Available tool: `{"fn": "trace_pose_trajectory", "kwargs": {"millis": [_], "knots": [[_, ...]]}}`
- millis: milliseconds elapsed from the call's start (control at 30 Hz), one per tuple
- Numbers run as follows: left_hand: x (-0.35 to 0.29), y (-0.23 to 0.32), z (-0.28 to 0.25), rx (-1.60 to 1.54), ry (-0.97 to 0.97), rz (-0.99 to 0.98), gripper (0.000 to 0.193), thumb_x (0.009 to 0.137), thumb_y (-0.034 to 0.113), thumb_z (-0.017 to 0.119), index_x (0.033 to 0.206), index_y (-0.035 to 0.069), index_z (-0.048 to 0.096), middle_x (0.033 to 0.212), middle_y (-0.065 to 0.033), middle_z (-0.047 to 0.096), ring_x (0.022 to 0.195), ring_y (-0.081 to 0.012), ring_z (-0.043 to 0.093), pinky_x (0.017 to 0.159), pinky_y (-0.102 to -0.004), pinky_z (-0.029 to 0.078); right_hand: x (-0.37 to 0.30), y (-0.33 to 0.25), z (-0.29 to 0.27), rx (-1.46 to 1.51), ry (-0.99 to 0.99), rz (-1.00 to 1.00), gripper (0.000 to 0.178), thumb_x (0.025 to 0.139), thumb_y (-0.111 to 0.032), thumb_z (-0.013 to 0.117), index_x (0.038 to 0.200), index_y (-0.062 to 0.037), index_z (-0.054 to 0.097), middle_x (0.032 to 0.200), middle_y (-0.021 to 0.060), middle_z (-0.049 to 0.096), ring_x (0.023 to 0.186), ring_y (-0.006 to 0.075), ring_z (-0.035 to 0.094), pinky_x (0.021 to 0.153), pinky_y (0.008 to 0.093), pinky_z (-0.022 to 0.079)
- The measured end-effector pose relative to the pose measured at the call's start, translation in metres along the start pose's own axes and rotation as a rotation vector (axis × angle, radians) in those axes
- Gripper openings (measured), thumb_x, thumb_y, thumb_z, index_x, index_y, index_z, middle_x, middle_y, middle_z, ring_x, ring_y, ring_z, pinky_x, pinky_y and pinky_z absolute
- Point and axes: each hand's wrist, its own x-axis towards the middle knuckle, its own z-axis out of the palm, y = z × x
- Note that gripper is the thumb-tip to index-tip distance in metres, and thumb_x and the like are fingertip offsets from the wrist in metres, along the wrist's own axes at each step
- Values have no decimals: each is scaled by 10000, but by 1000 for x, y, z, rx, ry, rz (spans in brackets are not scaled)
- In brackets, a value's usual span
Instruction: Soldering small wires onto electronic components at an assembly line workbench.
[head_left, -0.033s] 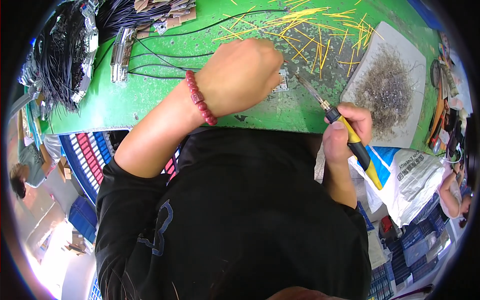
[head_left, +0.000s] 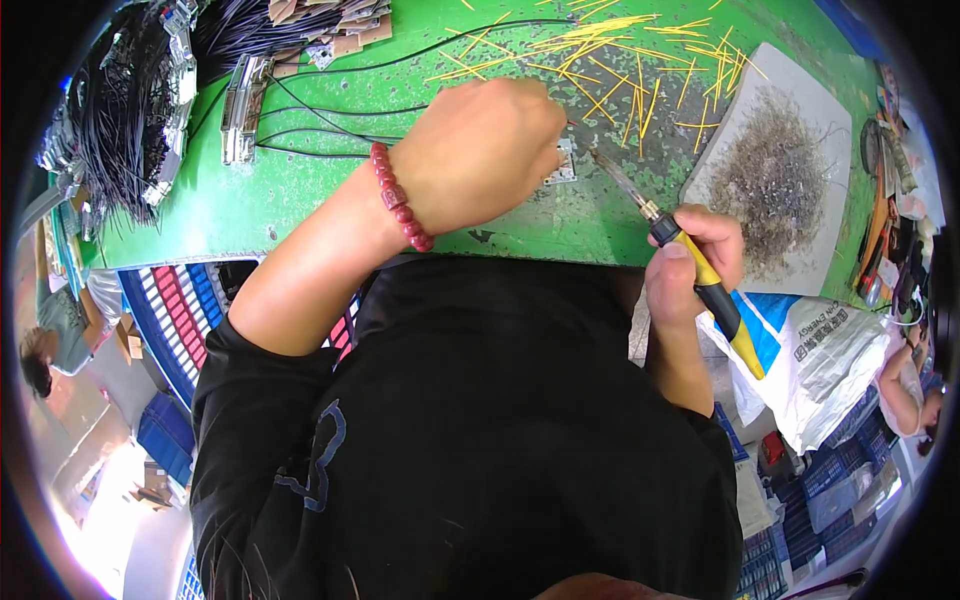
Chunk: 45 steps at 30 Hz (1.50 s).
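My right hand is wrapped round the yellow and black handle of a soldering iron. Its metal tip points up and left, stopping just short of a small silver metal plate on the green table. My left hand, a red bead bracelet at its wrist, is curled closed over the table beside that plate and partly covers it. Whatever its fingers hold is hidden beneath the hand. Black cables run from a stack of silver metal parts toward the left hand.
Thin yellow tubes lie scattered at the far middle. A pale board bearing dark debris lies at the right. Bundled black cables crowd the far left. A white bag hangs near the right edge; other people sit at both sides.
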Motion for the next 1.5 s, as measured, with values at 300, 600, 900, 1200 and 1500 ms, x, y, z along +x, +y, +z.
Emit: {"fn": "trace_pose_trajectory", "kwargs": {"millis": [300, 600, 900, 1200, 1500], "knots": [[-10, -2, 11, -43, 120, 35, 74, 779, 39, 626, 756, 4, 565, 759, -135, 565, 743, -347, 574, 646, -417, 472, 0, 0, 1, 10, -11, 14, 270, 853, -162, 685, 1006, -7, 527, 823, 37, 539, 696, 76, 437, 638, 228, 357], [-9, 1, 0, -45, 237, 66, 83, 754, 32, 684, 788, 22, 609, 830, -105, 614, 785, -315, 606, 686, -386, 501, 2, -1, 8, -16, 40, 15, 304, 864, -135, 700, 1078, -3, 529, 930, 51, 568, 749, 79, 486, 687, 226, 403], [4, -10, -8, 71, 293, -71, 97, 827, 84, 646, 866, 42, 567, 883, -128, 619, 823, -338, 617, 712, -430, 488, -10, 9, -5, -117, 73, -12, 319, 857, -153, 667, 1091, 4, 518, 917, 99, 602, 778, 160, 610, 736, 281, 507], [47, -38, -21, 390, 282, -221, 162, 840, 190, 661, 950, 73, 639, 935, -102, 623, 816, -321, 645, 686, -423, 534, -3, -3, 6, 20, 68, 44, 402, 905, -198, 671, 1199, 2, 482, 983, 134, 658, 791, 122, 593, 771, 270, 481], [-8, 9, -28, 104, 393, 117, 129, 740, 5, 692, 825, 53, 606, 875, -92, 620, 801, -292, 626, 666, -370, 524, 31, -18, 28, -122, -50, 104, 235, 909, -35, 642, 1133, 7, 584, 908, 133, 694, 748, 159, 686, 616, 243, 528]]}}
